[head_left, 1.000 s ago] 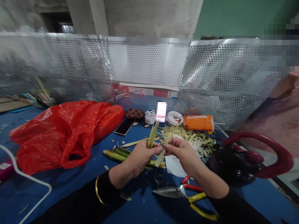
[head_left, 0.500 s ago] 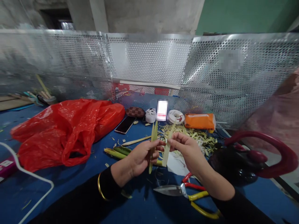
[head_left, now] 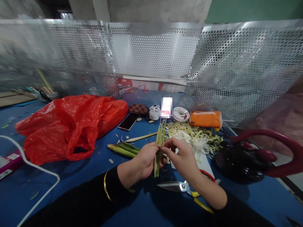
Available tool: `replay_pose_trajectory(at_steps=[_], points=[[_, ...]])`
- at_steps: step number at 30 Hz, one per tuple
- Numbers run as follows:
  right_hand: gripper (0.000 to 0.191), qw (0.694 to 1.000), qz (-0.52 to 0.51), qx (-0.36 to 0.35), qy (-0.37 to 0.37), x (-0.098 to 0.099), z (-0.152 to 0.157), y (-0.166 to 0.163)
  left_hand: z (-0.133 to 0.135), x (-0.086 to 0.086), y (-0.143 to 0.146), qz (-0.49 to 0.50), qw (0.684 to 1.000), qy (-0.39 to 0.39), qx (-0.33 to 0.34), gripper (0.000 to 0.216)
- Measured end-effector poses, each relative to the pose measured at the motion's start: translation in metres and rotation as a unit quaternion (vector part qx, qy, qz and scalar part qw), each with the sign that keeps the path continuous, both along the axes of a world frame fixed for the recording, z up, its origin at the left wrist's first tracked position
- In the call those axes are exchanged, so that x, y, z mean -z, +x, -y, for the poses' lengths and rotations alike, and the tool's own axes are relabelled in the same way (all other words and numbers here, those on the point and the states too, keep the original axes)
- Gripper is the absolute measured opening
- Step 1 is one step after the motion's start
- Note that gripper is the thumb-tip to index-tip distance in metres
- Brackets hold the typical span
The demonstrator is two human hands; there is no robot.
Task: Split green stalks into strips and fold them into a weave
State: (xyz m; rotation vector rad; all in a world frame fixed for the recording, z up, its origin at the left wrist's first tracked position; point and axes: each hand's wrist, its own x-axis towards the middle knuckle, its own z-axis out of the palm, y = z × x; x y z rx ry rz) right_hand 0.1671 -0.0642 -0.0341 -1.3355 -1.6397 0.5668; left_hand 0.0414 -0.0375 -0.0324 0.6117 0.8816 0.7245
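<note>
My left hand (head_left: 142,162) and my right hand (head_left: 181,157) meet over the blue table (head_left: 71,189), both pinched on a bundle of narrow green leaf strips (head_left: 160,143) held upright between them. The strips stick up above my fingers and hang a little below them. Several more green strips (head_left: 123,148) lie on the table just left of my left hand. Scissors with red and yellow handles (head_left: 184,188) lie under my right wrist.
A red plastic bag (head_left: 71,126) fills the left. A pile of leaf trimmings (head_left: 194,135), a phone (head_left: 128,121), an orange packet (head_left: 205,119) and a tape roll (head_left: 181,114) lie behind. A dark kettle (head_left: 239,162) stands right. Perforated metal screen (head_left: 151,60) walls the back.
My right hand brought its separate strip against the strips in my left hand, so the two pieces are now one bundle. The view tilted down slightly.
</note>
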Motion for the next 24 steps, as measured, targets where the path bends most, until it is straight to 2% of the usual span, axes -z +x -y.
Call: replay_pose_trajectory(at_steps=[4, 9, 12, 17, 24], points=[[0.006, 0.998, 0.015, 0.012, 0.054, 0.003, -0.002, 0.001, 0.002, -0.004, -0.001, -0.018, 0.999, 0.001, -0.031, 0.011], [0.013, 0.999, -0.034, 0.001, 0.042, 0.002, -0.002, 0.002, -0.006, -0.013, -0.007, 0.074, 0.996, -0.007, -0.049, 0.044], [0.016, 0.998, -0.024, 0.009, 0.064, -0.001, -0.001, 0.003, -0.011, -0.019, -0.013, 0.131, 0.990, -0.003, -0.055, 0.035], [0.025, 0.988, 0.055, -0.133, 0.048, -0.002, 0.001, 0.003, -0.015, -0.029, -0.022, 0.235, 0.970, 0.005, -0.063, 0.028], [0.028, 0.982, 0.100, -0.133, 0.089, 0.000, 0.005, -0.003, -0.010, -0.035, -0.021, 0.261, 0.964, -0.020, -0.048, 0.030]])
